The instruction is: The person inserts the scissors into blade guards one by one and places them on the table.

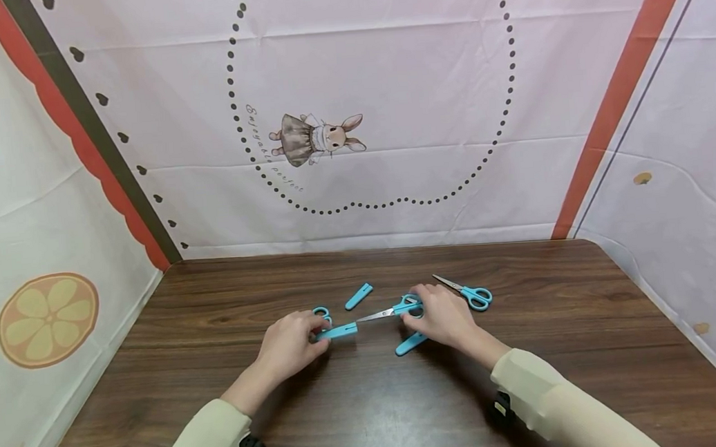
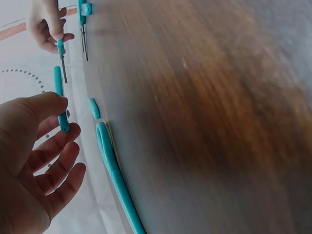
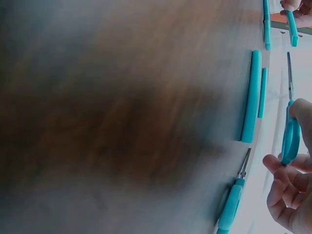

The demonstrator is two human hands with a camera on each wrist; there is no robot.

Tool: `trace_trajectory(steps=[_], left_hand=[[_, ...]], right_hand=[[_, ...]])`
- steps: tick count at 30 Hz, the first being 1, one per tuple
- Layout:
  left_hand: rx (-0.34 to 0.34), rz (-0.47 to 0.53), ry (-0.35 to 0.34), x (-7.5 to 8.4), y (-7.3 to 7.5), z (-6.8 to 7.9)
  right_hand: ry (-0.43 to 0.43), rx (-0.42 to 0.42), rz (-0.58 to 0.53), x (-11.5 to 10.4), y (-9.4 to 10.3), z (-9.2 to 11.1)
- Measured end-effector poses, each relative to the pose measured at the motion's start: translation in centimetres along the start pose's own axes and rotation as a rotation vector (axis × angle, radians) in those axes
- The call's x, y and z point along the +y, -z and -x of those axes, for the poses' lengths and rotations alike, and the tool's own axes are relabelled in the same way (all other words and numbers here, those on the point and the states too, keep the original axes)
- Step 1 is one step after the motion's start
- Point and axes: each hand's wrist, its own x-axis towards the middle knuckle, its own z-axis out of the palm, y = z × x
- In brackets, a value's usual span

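Observation:
My left hand pinches a turquoise scissor sheath between thumb and fingers. In the left wrist view that sheath is raised above the tabletop, its far end toward the blades. By its turquoise handle, my right hand holds a pair of scissors, blades together. The blade tip points left, close to the sheath's mouth. Under the right hand lies a second sheath, partly hidden by it. Behind the left hand another pair of scissors shows a turquoise handle loop; the hand covers part of it.
Farther back on the brown wooden table lies a third sheath. Unsheathed scissors rest just beyond the right hand, blades pointing back and left. A printed cloth hangs behind the table's far edge and along both sides.

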Motion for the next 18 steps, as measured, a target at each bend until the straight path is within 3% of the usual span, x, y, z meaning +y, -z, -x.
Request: trace_trajectory(steps=[18], left_hand=[[0.008,0.014,-0.02,0.5,-0.6,-1.1]], right_hand=[[-0.074,0.023,-0.023,1.2,0.6,1.4]])
